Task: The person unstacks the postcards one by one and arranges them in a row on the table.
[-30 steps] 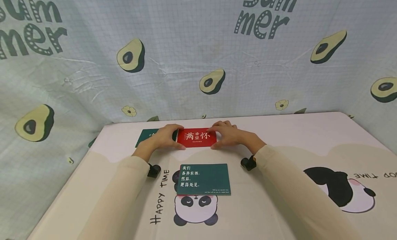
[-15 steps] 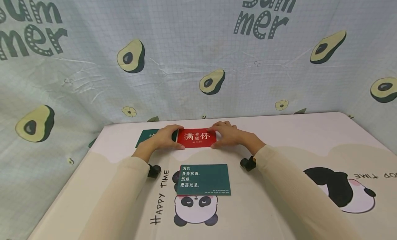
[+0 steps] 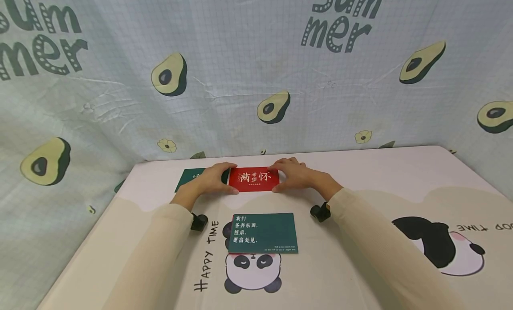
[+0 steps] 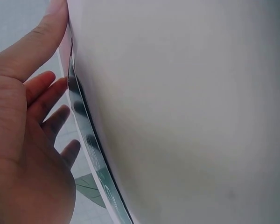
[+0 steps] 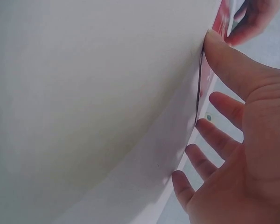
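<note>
At the far side of the table, a red card with white characters lies face up. My left hand grips its left end, thumb at the near corner and index finger at the far one. On its right end my right hand does the same, index fingertip over the far corner. Close against the surface, the left thumb and the right thumb show in the wrist views. A dark green card lies left of the red one, partly hidden by my left hand.
Nearer to me, another dark green card with white writing lies on a printed panda, a thin red edge showing under it. The pale tablecloth ends at a patterned curtain behind. Both forearms flank the near card.
Both hands stay on the red card, and the cards keep their places. The whole head view has shifted down very slightly.
</note>
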### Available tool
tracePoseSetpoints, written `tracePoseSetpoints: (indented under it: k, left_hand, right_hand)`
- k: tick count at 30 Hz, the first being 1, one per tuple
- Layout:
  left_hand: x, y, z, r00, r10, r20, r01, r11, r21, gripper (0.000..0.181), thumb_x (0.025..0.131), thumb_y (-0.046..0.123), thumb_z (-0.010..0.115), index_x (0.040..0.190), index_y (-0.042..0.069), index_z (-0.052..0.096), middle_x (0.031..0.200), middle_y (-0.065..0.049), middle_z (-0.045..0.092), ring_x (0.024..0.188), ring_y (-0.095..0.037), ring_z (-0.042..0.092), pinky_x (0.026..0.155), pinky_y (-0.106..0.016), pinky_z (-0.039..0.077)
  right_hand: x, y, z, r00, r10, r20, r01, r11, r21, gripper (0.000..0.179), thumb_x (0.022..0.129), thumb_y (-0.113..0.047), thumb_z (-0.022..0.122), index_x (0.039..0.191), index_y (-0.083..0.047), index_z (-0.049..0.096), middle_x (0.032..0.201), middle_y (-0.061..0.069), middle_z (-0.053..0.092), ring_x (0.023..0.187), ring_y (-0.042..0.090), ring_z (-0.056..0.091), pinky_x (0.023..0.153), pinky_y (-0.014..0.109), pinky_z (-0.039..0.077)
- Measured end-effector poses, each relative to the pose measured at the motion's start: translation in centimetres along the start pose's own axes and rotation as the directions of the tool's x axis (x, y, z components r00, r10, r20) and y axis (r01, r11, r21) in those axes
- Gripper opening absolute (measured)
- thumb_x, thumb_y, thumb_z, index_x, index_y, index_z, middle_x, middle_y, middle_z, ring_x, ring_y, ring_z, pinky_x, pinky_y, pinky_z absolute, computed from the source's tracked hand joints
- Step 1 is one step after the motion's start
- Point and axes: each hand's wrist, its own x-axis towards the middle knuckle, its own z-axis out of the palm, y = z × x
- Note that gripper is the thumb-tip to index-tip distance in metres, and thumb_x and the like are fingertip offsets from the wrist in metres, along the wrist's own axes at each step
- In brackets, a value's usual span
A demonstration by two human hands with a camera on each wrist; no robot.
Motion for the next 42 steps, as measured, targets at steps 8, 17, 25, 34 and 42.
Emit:
tracePoseSetpoints:
  k: [8,17,25,34,42]
  left_hand:
    - [-0.1,-0.1,-0.1,1.000,-0.007,0.003,0.007,1.000,-0.007,0.084,0.075,0.033,0.080,0.145,0.012,0.039,0.145,-0.012,0.040,0.133,-0.032,0.032,0.108,-0.053,0.029]
    - [-0.3,0.4,-0.9,1.000,-0.007,-0.002,0.006,0.999,-0.048,0.085,0.078,0.036,0.077,0.148,0.012,0.035,0.150,-0.016,0.032,0.136,-0.035,0.028,0.107,-0.057,0.028]
    - [-2.2,1.3,-1.3,0.993,0.094,-0.076,-0.095,0.995,-0.010,0.087,0.076,0.034,0.079,0.147,0.010,0.035,0.150,-0.015,0.033,0.137,-0.035,0.027,0.106,-0.058,0.030]
    - [-6.0,3.4,-0.1,0.978,0.181,-0.105,-0.182,0.983,0.003,0.089,0.073,0.037,0.082,0.146,0.010,0.038,0.150,-0.014,0.034,0.138,-0.035,0.028,0.105,-0.058,0.031]
    - [-9.4,4.6,1.6,0.978,0.191,-0.082,-0.197,0.978,-0.065,0.095,0.070,0.037,0.084,0.147,0.013,0.036,0.151,-0.012,0.032,0.138,-0.033,0.027,0.105,-0.055,0.032]
  right_hand:
    - [0.0,0.0,-0.1,1.000,-0.011,0.004,0.011,1.000,-0.015,0.070,0.081,-0.039,0.073,0.143,-0.019,0.046,0.145,0.008,0.038,0.132,0.031,0.027,0.103,0.058,0.029]
    - [-0.8,-0.2,-1.4,1.000,-0.009,-0.004,0.009,1.000,0.026,0.079,0.077,-0.043,0.076,0.145,-0.018,0.043,0.147,0.011,0.036,0.135,0.033,0.025,0.104,0.060,0.030]
    - [-3.2,0.0,-2.6,0.997,-0.065,-0.042,0.066,0.998,0.011,0.079,0.078,-0.043,0.077,0.144,-0.015,0.044,0.146,0.014,0.036,0.134,0.034,0.025,0.102,0.058,0.034]
    - [-7.5,-0.8,-1.8,0.988,-0.144,-0.051,0.143,0.989,-0.022,0.079,0.079,-0.044,0.075,0.145,-0.016,0.042,0.148,0.013,0.034,0.135,0.035,0.025,0.103,0.060,0.031]
    - [-11.0,-1.6,-0.4,0.986,-0.163,-0.020,0.164,0.984,0.070,0.079,0.080,-0.048,0.073,0.146,-0.022,0.040,0.150,0.006,0.032,0.136,0.030,0.024,0.101,0.052,0.038]
